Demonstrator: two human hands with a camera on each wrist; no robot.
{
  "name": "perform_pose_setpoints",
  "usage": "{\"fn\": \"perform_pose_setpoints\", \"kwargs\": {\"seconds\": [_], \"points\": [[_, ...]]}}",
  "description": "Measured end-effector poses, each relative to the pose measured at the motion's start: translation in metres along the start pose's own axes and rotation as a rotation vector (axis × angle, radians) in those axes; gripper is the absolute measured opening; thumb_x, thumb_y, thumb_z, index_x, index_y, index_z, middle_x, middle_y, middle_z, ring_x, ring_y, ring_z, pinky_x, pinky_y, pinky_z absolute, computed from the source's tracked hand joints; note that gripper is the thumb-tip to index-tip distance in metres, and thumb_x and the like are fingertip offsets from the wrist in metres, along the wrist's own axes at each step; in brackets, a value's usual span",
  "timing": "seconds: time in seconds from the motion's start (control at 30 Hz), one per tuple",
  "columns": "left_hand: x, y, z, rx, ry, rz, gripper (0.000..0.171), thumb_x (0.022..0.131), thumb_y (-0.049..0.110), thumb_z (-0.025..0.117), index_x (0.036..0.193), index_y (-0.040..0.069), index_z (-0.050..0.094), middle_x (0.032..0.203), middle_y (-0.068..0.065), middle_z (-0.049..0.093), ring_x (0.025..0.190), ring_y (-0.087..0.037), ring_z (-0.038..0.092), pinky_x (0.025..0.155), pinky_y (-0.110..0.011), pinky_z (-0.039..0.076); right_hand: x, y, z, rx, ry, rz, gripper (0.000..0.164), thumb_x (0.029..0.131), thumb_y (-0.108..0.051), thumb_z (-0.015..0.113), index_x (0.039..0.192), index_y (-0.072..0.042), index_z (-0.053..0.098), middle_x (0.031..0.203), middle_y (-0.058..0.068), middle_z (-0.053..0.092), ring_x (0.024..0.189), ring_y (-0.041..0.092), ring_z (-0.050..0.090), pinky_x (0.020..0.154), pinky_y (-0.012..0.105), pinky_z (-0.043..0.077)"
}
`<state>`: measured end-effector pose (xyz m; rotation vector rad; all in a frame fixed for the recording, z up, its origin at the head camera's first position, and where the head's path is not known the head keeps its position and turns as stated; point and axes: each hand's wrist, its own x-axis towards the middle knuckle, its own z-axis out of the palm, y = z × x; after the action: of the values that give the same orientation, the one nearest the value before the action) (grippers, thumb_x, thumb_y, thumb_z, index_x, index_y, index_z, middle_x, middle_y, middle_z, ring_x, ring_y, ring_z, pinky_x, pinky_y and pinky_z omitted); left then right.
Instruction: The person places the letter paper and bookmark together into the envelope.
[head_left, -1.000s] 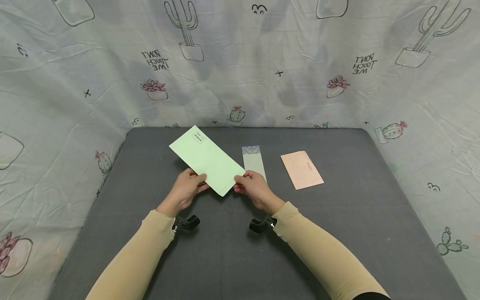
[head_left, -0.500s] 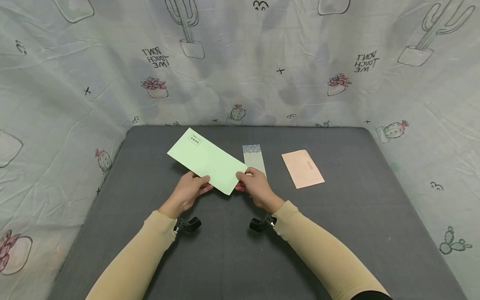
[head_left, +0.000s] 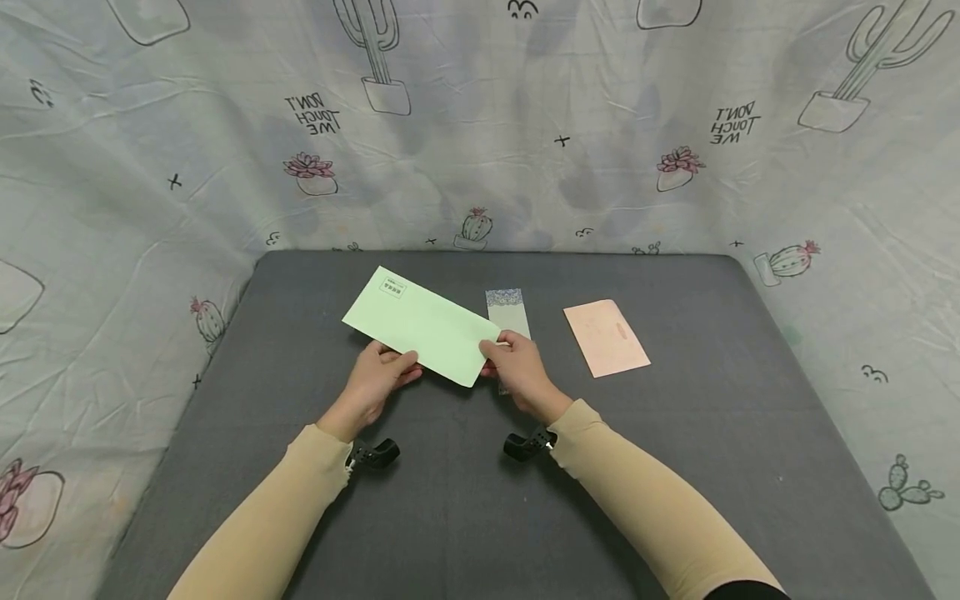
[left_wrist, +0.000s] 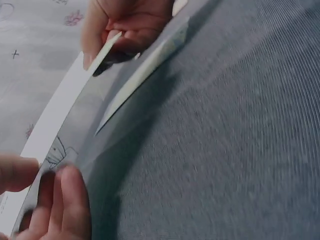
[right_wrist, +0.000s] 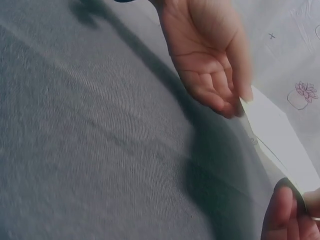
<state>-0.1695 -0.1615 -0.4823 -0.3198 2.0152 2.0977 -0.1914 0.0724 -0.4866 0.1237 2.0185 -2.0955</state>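
Note:
A long light green envelope [head_left: 423, 321] with a small printed box near its far left corner is held above the table. My left hand [head_left: 373, 382] pinches its near long edge, thumb on top and fingers underneath. At the right end, my right hand [head_left: 523, 375] pinches it near the corner. Both pinches show in the left wrist view, where the envelope [left_wrist: 62, 100] appears nearly edge-on. Behind my right hand lies a pale paper strip [head_left: 508, 314] with a speckled blue-grey end. The envelope's corner and my hand partly cover that strip.
A peach-coloured sheet or booklet [head_left: 606, 340] lies on the dark grey table [head_left: 450, 517], to the right of the strip. A pale curtain [head_left: 480, 167] printed with cacti hangs around the table's back and sides.
The envelope has turned closer to level, its far left end coming down and its right end moving right. My right hand has shifted slightly right with it. Both pinches stay.

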Motion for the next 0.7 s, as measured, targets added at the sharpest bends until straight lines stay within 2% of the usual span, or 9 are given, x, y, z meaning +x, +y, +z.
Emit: {"fn": "perform_pose_setpoints", "kwargs": {"seconds": [0.1, 0.17, 0.23, 0.3, 0.4, 0.5, 0.6, 0.7], "points": [[-0.001, -0.002, -0.004, 0.101, 0.085, 0.079, 0.070, 0.091, 0.018, 0.069, 0.140, 0.005, 0.020, 0.121, -0.023, 0.052, 0.104, -0.029, 0.061, 0.088, -0.036, 0.051, 0.000, -0.002, -0.005, -0.043, 0.006, -0.017, 0.014, 0.095, -0.013, 0.061, 0.093, 0.001, 0.058, 0.077, 0.011, 0.067, 0.065, 0.021, 0.061, 0.068, 0.041, 0.055], [-0.003, -0.002, -0.007, 0.157, 0.147, 0.126, 0.091, 0.088, 0.024, 0.072, 0.148, 0.012, 0.004, 0.134, -0.023, 0.041, 0.115, -0.031, 0.055, 0.093, -0.040, 0.047, 0.001, -0.004, -0.009, -0.076, 0.009, -0.033, 0.015, 0.095, -0.014, 0.061, 0.094, 0.001, 0.060, 0.075, 0.011, 0.066, 0.065, 0.023, 0.060, 0.068, 0.043, 0.055], [-0.006, 0.001, -0.008, 0.224, 0.207, 0.171, 0.110, 0.086, 0.030, 0.075, 0.151, 0.018, -0.012, 0.145, -0.022, 0.024, 0.127, -0.033, 0.044, 0.099, -0.044, 0.042, 0.000, -0.009, -0.012, -0.092, 0.005, -0.042, 0.017, 0.095, -0.014, 0.061, 0.096, 0.003, 0.061, 0.073, 0.012, 0.064, 0.066, 0.027, 0.060, 0.071, 0.047, 0.054], [-0.009, 0.005, -0.009, 0.287, 0.255, 0.211, 0.120, 0.083, 0.033, 0.077, 0.150, 0.023, -0.023, 0.152, -0.020, 0.009, 0.138, -0.033, 0.028, 0.106, -0.048, 0.033, 0.001, -0.011, -0.015, -0.108, 0.010, -0.052, 0.017, 0.095, -0.014, 0.061, 0.094, 0.003, 0.060, 0.071, 0.011, 0.062, 0.065, 0.028, 0.060, 0.071, 0.048, 0.054], [-0.010, 0.012, -0.009, 0.465, 0.307, 0.274, 0.125, 0.080, 0.038, 0.078, 0.150, 0.025, -0.024, 0.156, -0.016, -0.005, 0.144, -0.031, 0.008, 0.109, -0.054, 0.024, 0.003, -0.013, -0.020, -0.122, 0.003, -0.060, 0.017, 0.095, -0.013, 0.060, 0.091, 0.003, 0.059, 0.069, 0.011, 0.060, 0.067, 0.029, 0.061, 0.072, 0.048, 0.054], [-0.008, 0.017, -0.008, 0.655, 0.277, 0.363, 0.126, 0.076, 0.043, 0.081, 0.153, 0.023, -0.017, 0.157, -0.016, -0.005, 0.145, -0.032, 0.001, 0.109, -0.060, 0.017, 0.006, -0.011, -0.024, -0.134, -0.007, -0.068, 0.017, 0.095, -0.013, 0.060, 0.088, 0.001, 0.058, 0.067, 0.009, 0.057, 0.068, 0.026, 0.062, 0.070, 0.045, 0.055], [-0.005, 0.023, -0.005, 0.840, 0.192, 0.447, 0.127, 0.073, 0.047, 0.082, 0.155, 0.020, -0.011, 0.157, -0.017, 0.001, 0.144, -0.035, 0.002, 0.109, -0.062, 0.013, 0.006, -0.013, -0.026, -0.144, -0.024, -0.074, 0.017, 0.096, -0.013, 0.060, 0.089, 0.002, 0.058, 0.064, 0.007, 0.051, 0.069, 0.025, 0.061, 0.070, 0.043, 0.055], [-0.003, 0.028, 0.000, 0.999, 0.093, 0.512, 0.128, 0.069, 0.053, 0.082, 0.156, 0.019, -0.007, 0.158, -0.015, 0.007, 0.145, -0.034, 0.004, 0.110, -0.060, 0.010, 0.006, -0.014, -0.027, -0.179, -0.034, -0.083, 0.017, 0.096, -0.015, 0.060, 0.090, 0.001, 0.060, 0.063, 0.004, 0.049, 0.064, 0.020, 0.056, 0.065, 0.037, 0.053]]}}
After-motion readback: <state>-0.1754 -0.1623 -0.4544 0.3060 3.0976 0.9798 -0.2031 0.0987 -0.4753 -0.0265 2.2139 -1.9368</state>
